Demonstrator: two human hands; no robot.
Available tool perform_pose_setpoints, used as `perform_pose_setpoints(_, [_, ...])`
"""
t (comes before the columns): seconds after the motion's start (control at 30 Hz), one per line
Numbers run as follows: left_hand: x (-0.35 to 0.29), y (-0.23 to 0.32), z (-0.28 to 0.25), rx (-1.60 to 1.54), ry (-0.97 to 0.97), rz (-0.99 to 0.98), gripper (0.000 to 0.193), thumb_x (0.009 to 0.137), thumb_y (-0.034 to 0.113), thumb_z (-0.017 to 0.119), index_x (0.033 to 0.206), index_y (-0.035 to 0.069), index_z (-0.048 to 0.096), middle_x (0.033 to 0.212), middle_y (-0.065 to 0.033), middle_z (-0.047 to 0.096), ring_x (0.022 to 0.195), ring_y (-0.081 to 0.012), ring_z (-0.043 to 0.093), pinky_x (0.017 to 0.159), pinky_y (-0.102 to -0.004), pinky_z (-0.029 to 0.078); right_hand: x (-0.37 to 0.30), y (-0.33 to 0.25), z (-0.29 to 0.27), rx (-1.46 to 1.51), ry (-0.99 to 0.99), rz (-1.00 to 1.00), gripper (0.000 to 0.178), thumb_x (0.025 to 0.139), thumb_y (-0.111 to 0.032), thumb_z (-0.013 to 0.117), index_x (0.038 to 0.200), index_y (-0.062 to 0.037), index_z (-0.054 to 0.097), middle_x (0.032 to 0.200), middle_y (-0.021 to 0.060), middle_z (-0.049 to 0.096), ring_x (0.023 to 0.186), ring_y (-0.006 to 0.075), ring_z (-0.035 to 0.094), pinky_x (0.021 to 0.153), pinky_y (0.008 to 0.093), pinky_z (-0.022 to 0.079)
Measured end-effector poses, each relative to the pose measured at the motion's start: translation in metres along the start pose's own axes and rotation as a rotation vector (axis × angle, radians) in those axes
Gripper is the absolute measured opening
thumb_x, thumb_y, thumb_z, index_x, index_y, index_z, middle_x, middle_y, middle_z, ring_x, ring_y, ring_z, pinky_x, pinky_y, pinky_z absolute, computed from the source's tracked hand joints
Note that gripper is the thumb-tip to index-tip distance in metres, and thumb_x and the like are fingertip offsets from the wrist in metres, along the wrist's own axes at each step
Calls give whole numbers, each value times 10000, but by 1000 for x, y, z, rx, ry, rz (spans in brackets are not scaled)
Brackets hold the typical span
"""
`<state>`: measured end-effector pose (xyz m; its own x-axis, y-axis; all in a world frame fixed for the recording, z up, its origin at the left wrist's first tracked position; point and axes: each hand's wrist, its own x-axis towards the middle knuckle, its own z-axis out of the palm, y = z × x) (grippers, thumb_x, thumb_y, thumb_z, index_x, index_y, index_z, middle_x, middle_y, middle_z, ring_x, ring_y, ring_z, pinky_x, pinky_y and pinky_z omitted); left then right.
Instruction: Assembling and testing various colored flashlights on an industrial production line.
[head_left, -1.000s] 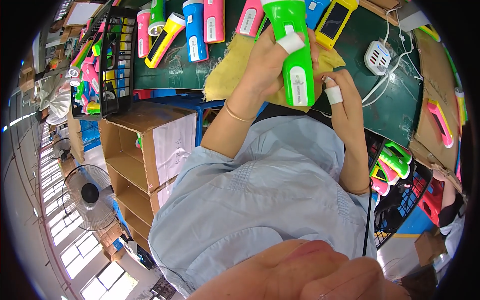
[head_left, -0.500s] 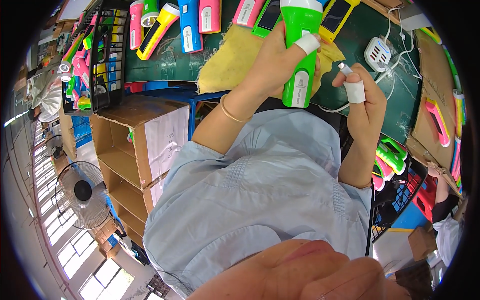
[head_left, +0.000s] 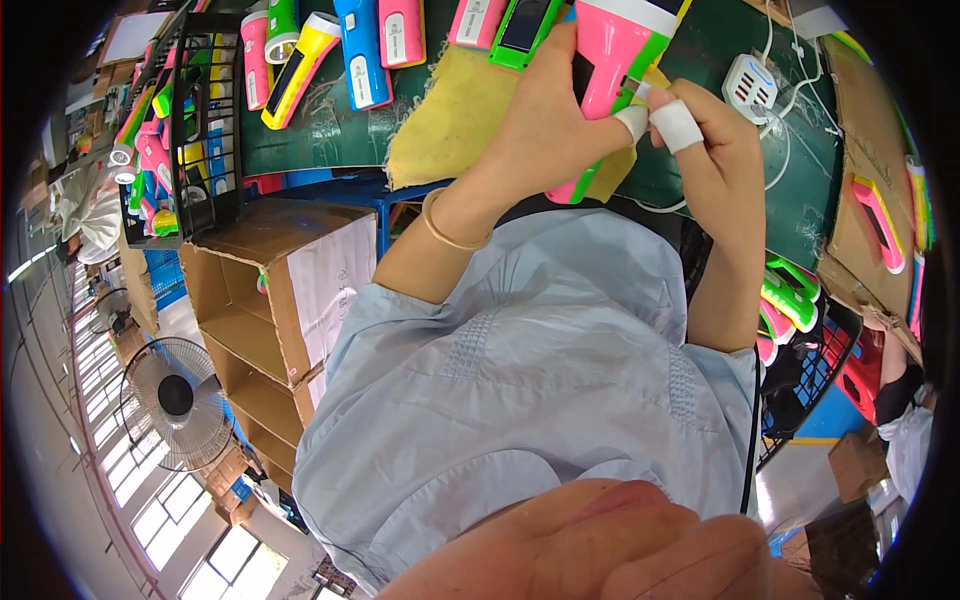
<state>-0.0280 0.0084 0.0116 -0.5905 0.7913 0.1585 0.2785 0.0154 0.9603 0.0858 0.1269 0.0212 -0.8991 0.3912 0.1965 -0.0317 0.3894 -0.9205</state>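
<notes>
A pink-and-green flashlight (head_left: 603,78) with a white head is held over the green table, turned onto its side. My left hand (head_left: 540,115) is closed around its body, with white tape on the thumb. My right hand (head_left: 718,140), also taped at the thumb, pinches a small cable plug (head_left: 640,90) against the flashlight's side. Its fingers partly hide the plug, so I cannot tell whether it is inserted. A white cable (head_left: 662,209) runs below that hand. Beneath the flashlight lies a yellow cloth (head_left: 440,125).
Several colourful flashlights line the table's far side, among them a blue one (head_left: 365,60). A white multi-port charger (head_left: 750,88) sits at the right. Black baskets (head_left: 207,120) of flashlights stand left and lower right. Cardboard shelves (head_left: 235,290) and a fan (head_left: 175,395) are at the left.
The flashlight has rolled in my left hand, from its green face to its pink-and-green side. My right hand has moved left, bringing the plug from apart to the flashlight's side.
</notes>
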Motion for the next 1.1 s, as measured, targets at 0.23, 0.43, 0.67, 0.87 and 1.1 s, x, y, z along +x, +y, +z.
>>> perform_pose_setpoints(0.23, [-3,-7,8,134,113,-10,598,639,138,712,1103,-53,387,873,-145,558,774,-249,584,675,-334,471,-3,-2,8,-145,83,6,168,833,-115,543,897,14,629,631,95,509,512,154,436,484,264,350])
perform_pose_setpoints(0.43, [0,-5,9,142,146,1,641,632,119,706,1136,-60,352,895,-175,560,791,-290,590,669,-352,473,-1,-5,11,-211,135,3,164,831,-118,544,904,-1,633,642,116,513,523,208,462,503,290,375])
perform_pose_setpoints(0.67, [-1,-1,10,178,114,-57,643,620,105,706,1122,-74,346,913,-208,541,795,-336,577,685,-380,470,-3,-7,10,-234,145,13,157,833,-134,551,819,13,604,638,120,511,530,241,475,502,315,376])
perform_pose_setpoints(0.87, [-2,-11,19,284,190,90,626,632,104,712,1096,-87,338,896,-227,540,794,-371,568,691,-404,466,0,-10,17,-480,169,24,198,842,-171,553,769,13,566,654,143,547,573,317,537,509,368,395])
perform_pose_setpoints(1.1, [0,-10,13,247,108,135,727,663,155,743,1190,-57,289,934,-233,553,859,-392,574,707,-419,469,-13,-5,19,-347,227,-61,158,846,-161,559,832,-5,584,661,153,565,562,343,535,504,350,422])
